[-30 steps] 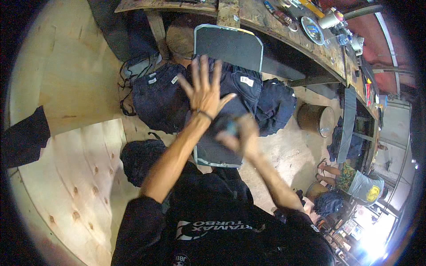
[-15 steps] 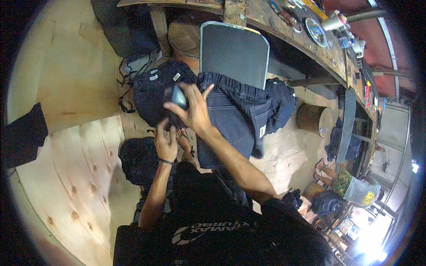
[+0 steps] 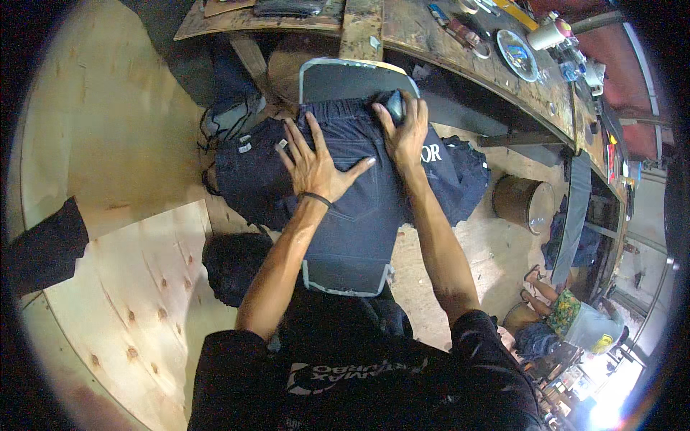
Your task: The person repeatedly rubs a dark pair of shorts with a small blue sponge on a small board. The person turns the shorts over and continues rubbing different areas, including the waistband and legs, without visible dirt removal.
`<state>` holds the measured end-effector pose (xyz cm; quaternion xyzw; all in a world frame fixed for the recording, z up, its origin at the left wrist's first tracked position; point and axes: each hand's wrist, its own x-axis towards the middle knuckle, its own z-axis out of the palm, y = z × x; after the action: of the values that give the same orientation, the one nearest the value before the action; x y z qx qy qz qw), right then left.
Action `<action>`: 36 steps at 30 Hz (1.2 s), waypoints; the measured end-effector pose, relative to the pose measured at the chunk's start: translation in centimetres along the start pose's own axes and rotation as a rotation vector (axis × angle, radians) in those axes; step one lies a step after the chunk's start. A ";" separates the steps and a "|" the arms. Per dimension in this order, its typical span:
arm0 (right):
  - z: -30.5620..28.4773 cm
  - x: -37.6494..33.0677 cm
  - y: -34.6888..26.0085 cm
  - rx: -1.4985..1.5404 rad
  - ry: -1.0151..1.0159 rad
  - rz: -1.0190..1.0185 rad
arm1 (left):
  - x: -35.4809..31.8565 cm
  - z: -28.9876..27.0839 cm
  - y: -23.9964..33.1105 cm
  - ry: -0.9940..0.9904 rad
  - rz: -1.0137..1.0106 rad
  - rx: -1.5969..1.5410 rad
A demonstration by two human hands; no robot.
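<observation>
Dark denim pants [image 3: 352,190] with an elastic waistband are spread over a dark board with a pale rim [image 3: 359,75], whose ends show above and below the cloth. My left hand [image 3: 316,169] lies on them, fingers spread wide, holding nothing. At the right end of the waistband, my right hand [image 3: 408,136] is closed around a small rounded blue-grey object [image 3: 394,108]; its kind is not clear. White lettering shows on the cloth beside my right wrist. Another dark garment with small pale labels [image 3: 244,149] lies at the left.
A stained wooden workbench [image 3: 424,43] runs along the far side, bearing a plate of small items [image 3: 517,56] and a thread cone [image 3: 550,34]. A round wooden stool [image 3: 525,201] stands at right. Another person [image 3: 582,323] is at lower right. Plywood [image 3: 129,287] covers the left.
My hands have moved apart: the left onto the pants with fingers spread, the right rightward to the waistband with the blue-grey object. The pants now lie flat over the board, which has come nearer.
</observation>
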<state>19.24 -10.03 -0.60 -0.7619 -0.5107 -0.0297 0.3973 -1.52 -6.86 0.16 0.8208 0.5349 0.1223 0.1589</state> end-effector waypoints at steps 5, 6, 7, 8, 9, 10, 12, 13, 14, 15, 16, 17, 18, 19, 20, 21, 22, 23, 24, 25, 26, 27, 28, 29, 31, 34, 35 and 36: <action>-4.0 1.4 -0.5 0.151 0.101 0.146 | 3.2 -1.0 2.0 0.078 0.310 -0.043; -5.6 0.4 -1.8 0.154 0.172 0.144 | 3.8 -1.0 2.0 0.027 0.329 0.020; -6.8 -1.3 -3.2 0.153 0.035 0.060 | 4.7 -0.8 2.0 -0.021 0.346 0.072; -7.8 -3.5 -4.8 0.182 0.000 -0.069 | 5.3 -0.7 1.7 -0.083 0.338 0.180; -8.2 -6.4 -6.3 0.168 -0.291 -0.120 | 6.2 -0.3 1.5 -0.026 0.425 0.083; -8.0 -8.6 -7.4 0.149 -0.576 -0.198 | 6.8 0.0 1.1 0.028 0.568 0.009; -7.3 -10.1 -9.3 0.105 -0.552 -0.206 | 7.8 0.6 0.7 -0.054 0.586 -0.002; -6.9 -10.6 -9.8 0.085 -0.573 -0.225 | 8.1 0.6 0.6 -0.071 0.552 0.048; -6.2 -11.0 -9.8 0.139 -0.518 -0.151 | 8.1 0.6 0.6 -0.073 0.543 0.052; -6.1 -11.8 -10.1 0.148 -0.544 -0.146 | 8.1 0.5 0.8 -0.167 0.519 0.066; -6.1 -12.5 -10.2 0.095 -0.516 -0.042 | 7.7 0.3 1.1 -0.093 0.528 0.055; -6.4 -13.1 -10.1 0.143 -0.570 -0.118 | 7.4 0.0 1.4 -0.084 0.516 0.061; -7.0 -13.6 -10.0 0.158 -0.604 -0.115 | 6.9 -0.2 1.8 -0.036 0.506 0.104; -7.7 -13.9 -9.7 0.203 -0.670 -0.150 | 6.5 -0.4 2.1 0.002 0.490 0.117; -8.4 -14.0 -9.2 0.177 -0.620 -0.097 | 5.9 -0.6 2.4 -0.059 0.465 0.066; -9.2 -13.9 -8.6 0.199 -0.584 -0.102 | 5.6 -0.6 2.7 -0.056 0.445 0.046; -9.9 -13.7 -8.0 0.246 -0.517 -0.145 | 5.1 -0.5 2.9 -0.108 0.411 0.019; -10.5 -13.5 -7.2 0.133 -0.544 -0.067 | 4.9 -0.3 3.0 -0.123 0.435 0.043; -11.0 -13.2 -6.3 0.084 -0.479 -0.070 | 4.7 -0.1 3.1 -0.050 0.428 0.007; -11.1 -12.7 -5.3 0.054 -0.468 -0.041 | 4.6 0.2 3.2 -0.019 0.414 -0.020; -11.0 -11.9 -4.8 -0.059 -0.461 0.032 | 4.7 0.5 3.2 -0.008 0.399 -0.048; -10.8 -11.2 -4.5 -0.024 -0.459 -0.016 | 4.7 0.8 3.2 0.002 0.394 0.008; -10.5 -10.8 -4.4 -0.006 -0.392 0.019 | 4.9 1.0 3.3 -0.004 0.387 -0.007; -10.7 -11.6 -4.6 -0.004 -0.400 0.055 | 4.9 1.1 3.3 -0.062 0.364 0.005; -11.6 -14.3 -5.4 0.021 -0.437 0.036 | 4.9 1.2 3.3 -0.059 0.349 0.002; -12.3 -15.8 -6.5 0.111 -0.508 0.005 | 5.1 1.1 3.3 -0.029 0.361 0.002; -12.3 -16.0 -6.8 0.076 -0.542 0.082 | 5.1 1.1 3.3 -0.019 0.368 0.000; -12.2 -16.3 -7.2 0.048 -0.539 0.185 | 5.1 1.1 3.2 -0.027 0.358 0.011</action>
<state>10.11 -28.90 4.53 -0.7761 -0.5267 0.2223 0.2662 3.58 -3.57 0.55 0.9053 0.3788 0.1347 0.1373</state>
